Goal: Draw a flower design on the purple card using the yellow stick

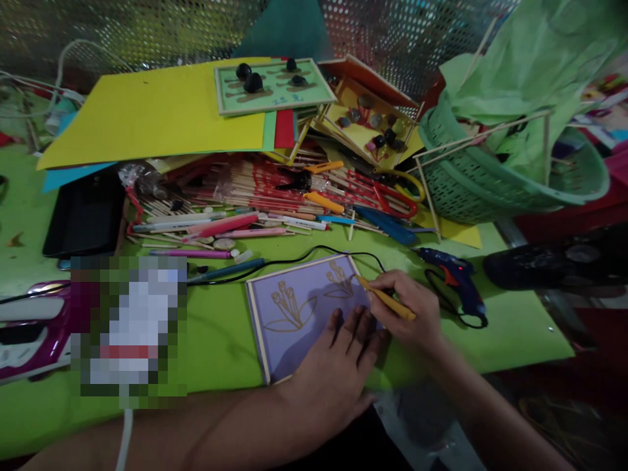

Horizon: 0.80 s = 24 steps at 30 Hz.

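Observation:
A purple board (294,347) edged with thin wooden sticks lies on the green table before me. Two tulip-like flower drawings in brownish-gold lines show on it, one at the left and a smaller one at the upper right. My left hand (338,366) rests flat on the board's lower part, fingers stretched out, covering some of it. In my right hand (412,307) is a yellow-orange pen (392,303), its tip at the board beside the right-hand flower. The board's lower right corner is hidden by my hands.
A glue gun (458,278) stands to the right, near a green basket (490,176). Behind the board lie pens (230,226), wooden sticks, scissors (400,193), yellow sheets (161,118) and a framed green panel (275,85). A blurred-out device with a white cable (126,432) lies left.

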### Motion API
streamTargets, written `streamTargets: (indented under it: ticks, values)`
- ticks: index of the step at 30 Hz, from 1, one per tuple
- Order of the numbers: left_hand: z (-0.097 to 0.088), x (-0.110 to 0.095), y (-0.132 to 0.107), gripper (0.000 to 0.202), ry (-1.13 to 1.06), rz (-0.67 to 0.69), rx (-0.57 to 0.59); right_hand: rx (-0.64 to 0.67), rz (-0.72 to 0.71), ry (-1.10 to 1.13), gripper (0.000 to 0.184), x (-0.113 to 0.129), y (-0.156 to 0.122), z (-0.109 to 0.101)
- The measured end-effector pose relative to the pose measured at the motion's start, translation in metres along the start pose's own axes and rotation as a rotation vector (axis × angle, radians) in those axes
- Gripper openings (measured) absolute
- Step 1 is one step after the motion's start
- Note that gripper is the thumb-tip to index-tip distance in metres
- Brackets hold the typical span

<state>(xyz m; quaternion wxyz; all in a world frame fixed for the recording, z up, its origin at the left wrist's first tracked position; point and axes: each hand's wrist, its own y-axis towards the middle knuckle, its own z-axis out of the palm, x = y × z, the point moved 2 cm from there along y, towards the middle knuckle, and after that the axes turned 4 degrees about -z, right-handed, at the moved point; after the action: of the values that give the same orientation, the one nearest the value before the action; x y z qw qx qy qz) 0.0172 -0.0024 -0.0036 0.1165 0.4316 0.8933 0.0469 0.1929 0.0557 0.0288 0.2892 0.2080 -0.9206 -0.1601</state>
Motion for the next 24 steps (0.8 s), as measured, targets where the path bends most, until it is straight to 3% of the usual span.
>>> streamTargets:
  ticks: [12,24]
  values:
    - [-0.0027,0.0006,0.0005,0.085,-0.008,0.012,-0.021,-0.063,-0.106,-0.129,0.008,0.0029,0.0017,0.0037]
    - [-0.0005,-0.0004,-0.0003,0.085,-0.005,0.011,-0.031,-0.028,-0.12,-0.139,0.009,0.0048,0.0,0.0036]
